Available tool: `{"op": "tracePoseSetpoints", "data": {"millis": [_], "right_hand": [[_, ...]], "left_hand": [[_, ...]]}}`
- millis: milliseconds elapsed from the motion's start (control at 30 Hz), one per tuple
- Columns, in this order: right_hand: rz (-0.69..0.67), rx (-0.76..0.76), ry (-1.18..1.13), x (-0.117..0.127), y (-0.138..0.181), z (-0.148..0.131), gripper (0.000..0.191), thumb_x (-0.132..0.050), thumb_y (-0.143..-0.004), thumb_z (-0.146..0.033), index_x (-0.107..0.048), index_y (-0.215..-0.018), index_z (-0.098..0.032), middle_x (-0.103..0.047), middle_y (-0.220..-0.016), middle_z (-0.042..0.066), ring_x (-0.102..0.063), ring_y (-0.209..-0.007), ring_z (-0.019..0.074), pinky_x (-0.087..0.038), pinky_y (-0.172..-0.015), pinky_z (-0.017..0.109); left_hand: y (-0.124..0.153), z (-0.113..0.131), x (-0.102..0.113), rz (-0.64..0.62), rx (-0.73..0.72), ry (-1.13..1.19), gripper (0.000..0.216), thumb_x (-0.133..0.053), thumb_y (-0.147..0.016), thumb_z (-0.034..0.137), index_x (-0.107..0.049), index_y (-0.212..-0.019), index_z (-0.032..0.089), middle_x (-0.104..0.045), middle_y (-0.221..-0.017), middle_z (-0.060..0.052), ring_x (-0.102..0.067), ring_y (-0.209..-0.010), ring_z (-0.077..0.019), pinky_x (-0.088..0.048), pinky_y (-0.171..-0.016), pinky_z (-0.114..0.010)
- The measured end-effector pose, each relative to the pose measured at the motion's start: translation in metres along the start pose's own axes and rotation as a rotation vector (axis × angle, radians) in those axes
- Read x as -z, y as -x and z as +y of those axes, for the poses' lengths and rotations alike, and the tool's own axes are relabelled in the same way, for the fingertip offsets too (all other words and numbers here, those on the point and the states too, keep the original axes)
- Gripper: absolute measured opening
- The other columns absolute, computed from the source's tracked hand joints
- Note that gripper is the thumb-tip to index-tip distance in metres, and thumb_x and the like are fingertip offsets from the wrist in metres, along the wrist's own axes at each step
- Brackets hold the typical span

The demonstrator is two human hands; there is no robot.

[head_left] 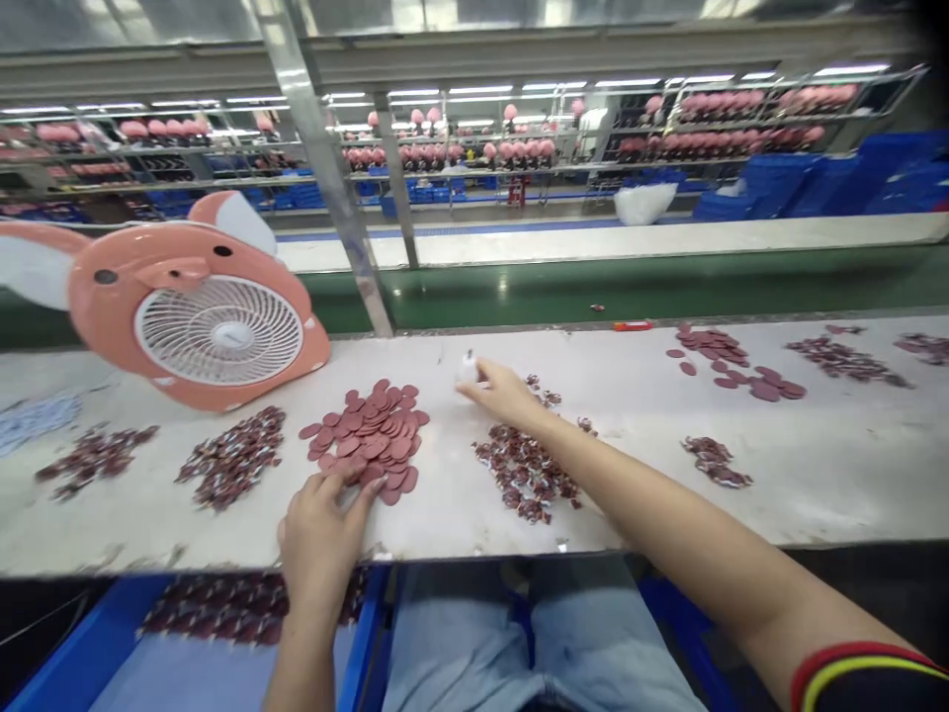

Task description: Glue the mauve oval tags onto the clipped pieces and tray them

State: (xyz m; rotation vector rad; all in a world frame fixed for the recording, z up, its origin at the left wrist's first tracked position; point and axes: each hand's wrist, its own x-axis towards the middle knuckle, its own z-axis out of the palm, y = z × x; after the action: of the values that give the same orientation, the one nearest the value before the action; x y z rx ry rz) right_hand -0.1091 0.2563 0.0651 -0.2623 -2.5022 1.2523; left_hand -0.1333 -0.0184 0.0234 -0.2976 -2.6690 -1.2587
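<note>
- Left hand (322, 534), fingers spread open, rests on the 6 o'clock edge of the flat-lying maroon disc pile (375, 430) on the table (816, 475).
- Right hand (502, 394) fingers pinch a small white piece (469, 366) at the pile's 2 o'clock; its long axis is too blurred to tell.

Fan housing (111, 297): glossy moulded plastic | discs (375, 430): matt, smooth, material unclear | small piece (467, 366): shiny | worktop (638, 445): matt, scuffed | post (326, 168): bare reflective metal | trousers (460, 643): matt denim cloth

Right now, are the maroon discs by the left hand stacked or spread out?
Spread: the maroon discs lie in a loose, overlapping heap on the table, left hand fingertips at its near edge.
</note>
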Motion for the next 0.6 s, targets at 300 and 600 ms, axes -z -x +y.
{"op": "tracePoseSetpoints", "data": {"millis": [300, 600], "right_hand": [[-0.064, -0.166, -0.693, 0.011, 0.144, -0.024, 0.034, -0.065, -0.085, -0.045, -0.044, -0.102, -0.025, -0.049, -0.073, -0.004, -0.052, -0.056, 0.0122, -0.041, -0.041, 0.021], [-0.071, -0.262, -1.117, -0.011, 0.183, -0.028, 0.037, -0.076, -0.080, -0.029, -0.047, -0.102, -0.025, -0.057, -0.081, -0.003, -0.049, -0.067, 0.0096, -0.039, -0.060, 0.022]], "left_hand": [[0.059, 0.040, -0.011, -0.110, 0.093, 0.771, 0.045, -0.068, -0.068, 0.065, -0.052, -0.070, 0.024, -0.057, -0.066, 0.002, -0.056, -0.063, -0.0167, -0.049, -0.062, -0.031], [0.107, 0.079, -0.044, -0.608, 0.384, 1.256, 0.015, -0.080, -0.072, 0.029, -0.069, -0.082, 0.025, -0.060, -0.074, 0.002, -0.057, -0.069, -0.0106, -0.047, -0.067, -0.022]]}}
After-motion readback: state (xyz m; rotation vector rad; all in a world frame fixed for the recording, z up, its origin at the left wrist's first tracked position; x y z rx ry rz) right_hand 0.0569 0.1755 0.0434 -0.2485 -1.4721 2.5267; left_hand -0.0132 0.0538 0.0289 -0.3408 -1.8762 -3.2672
